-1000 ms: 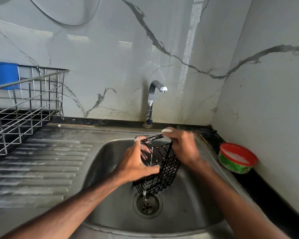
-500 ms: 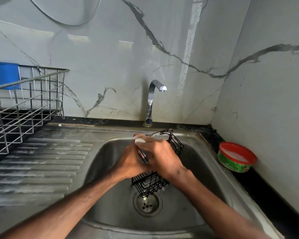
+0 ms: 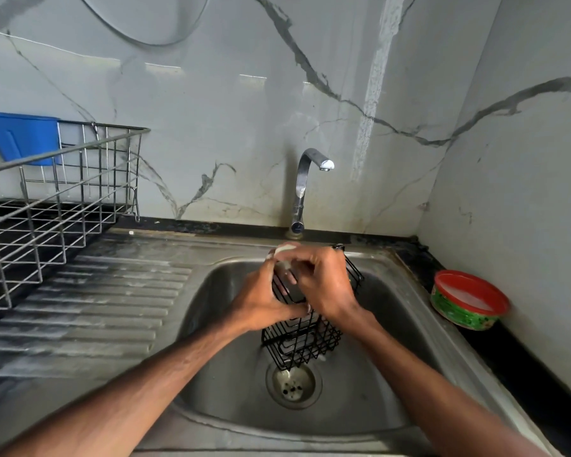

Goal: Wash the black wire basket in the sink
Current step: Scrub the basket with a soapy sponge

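Note:
The black wire basket [image 3: 302, 341] hangs tilted over the steel sink [image 3: 393, 357], just above the drain [image 3: 294, 385]. My left hand [image 3: 261, 303] grips the basket's left side, thumb across its front. My right hand [image 3: 323, 285] lies over the basket's upper part with curled fingers and pinches a small whitish soapy pad [image 3: 285, 250] at its top left edge. Foam clings to my fingers. The basket's far rim [image 3: 353, 268] shows behind my right hand. No water runs from the tap [image 3: 307, 186].
A ribbed steel drainboard [image 3: 89, 308] lies left of the sink. Behind it stands a chrome wire dish rack [image 3: 56, 199] holding a blue plastic cup [image 3: 23, 136]. A red-rimmed green tub [image 3: 468, 300] of white paste sits on the black counter at right, near the marble wall.
My right hand has moved from the basket's right side across its top to the left edge with the soapy pad. The basket has tipped a little. My left hand keeps its hold.

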{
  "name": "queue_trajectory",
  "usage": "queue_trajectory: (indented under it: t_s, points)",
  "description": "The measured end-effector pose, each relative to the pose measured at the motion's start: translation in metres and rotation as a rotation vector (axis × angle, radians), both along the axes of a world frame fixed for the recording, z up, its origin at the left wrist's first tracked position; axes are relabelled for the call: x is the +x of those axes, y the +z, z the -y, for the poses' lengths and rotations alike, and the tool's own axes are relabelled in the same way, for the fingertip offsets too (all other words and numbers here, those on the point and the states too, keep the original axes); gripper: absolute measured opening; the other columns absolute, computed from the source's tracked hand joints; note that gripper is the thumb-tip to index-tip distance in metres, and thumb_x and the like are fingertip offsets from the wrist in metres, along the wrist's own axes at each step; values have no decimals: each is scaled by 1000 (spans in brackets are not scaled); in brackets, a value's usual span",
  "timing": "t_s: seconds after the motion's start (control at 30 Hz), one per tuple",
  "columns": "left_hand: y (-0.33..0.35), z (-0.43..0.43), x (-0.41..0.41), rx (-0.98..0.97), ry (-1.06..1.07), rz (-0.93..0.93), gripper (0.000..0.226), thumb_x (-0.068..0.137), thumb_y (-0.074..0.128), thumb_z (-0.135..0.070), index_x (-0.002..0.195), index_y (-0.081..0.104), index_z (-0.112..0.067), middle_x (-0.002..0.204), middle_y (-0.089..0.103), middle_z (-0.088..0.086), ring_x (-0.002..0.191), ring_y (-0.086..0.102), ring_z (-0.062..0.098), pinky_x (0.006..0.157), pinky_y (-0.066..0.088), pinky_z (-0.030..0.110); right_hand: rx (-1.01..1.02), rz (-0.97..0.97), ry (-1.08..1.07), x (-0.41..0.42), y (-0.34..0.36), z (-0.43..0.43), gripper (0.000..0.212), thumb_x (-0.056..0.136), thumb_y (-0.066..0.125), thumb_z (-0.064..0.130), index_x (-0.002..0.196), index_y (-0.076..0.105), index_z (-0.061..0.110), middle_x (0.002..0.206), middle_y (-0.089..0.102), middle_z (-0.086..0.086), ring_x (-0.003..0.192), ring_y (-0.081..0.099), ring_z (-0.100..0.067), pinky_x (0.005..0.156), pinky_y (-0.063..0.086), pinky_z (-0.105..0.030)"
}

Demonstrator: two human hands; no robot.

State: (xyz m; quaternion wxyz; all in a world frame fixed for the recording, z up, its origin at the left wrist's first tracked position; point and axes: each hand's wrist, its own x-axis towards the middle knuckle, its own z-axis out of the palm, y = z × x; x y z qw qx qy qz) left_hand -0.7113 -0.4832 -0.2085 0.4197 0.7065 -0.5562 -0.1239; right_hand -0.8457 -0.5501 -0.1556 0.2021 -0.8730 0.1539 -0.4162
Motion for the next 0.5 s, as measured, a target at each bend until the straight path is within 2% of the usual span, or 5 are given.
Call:
queue_trajectory:
  t_s: [0.17,0.23,0.3,0.4,0.5]
  points:
    - [25,-16,-11,38,-6,122,83,78,89,-38,145,43,-23,104,61,-20,79,44,-14,70,33,-9,-122,-170,89,-9,8,1,47,85,56,-18,102,78,20,93,74,6,74,70,-12,61,55,-27]
    - [47,-33,-18,60,-44,135,95,83,86,-35,158,32,-15,125,67,-3,74,37,-14,63,30,-10,-214,-288,101,-13,0,-4,52,75,56,-21,109,77,14,122,72,-1,102,71,-19,78,59,-35]
    - [40,-27,-8,47,-60,129,99,82,88,-32,159,28,-16,120,68,0,63,44,-18,64,33,-9,-288,-320,110,-25,-10,-7,55,71,54,-19,112,74,12,135,66,0,120,65,-19,89,57,-38]
    - [35,-26,-4,10,-10,119,101,77,92,-33,157,29,-29,107,61,-17,65,48,-22,76,41,-3,-319,-295,132,-48,-16,-4,55,77,48,-15,118,71,14,131,65,6,120,64,-12,91,56,-34]
    - [34,-26,-8,9,6,157,97,80,88,-35,148,19,-42,91,49,-27,75,50,-13,67,34,-8,-292,-243,71,-52,-15,2,60,74,52,-21,117,74,15,132,67,6,122,63,-8,100,53,-25]
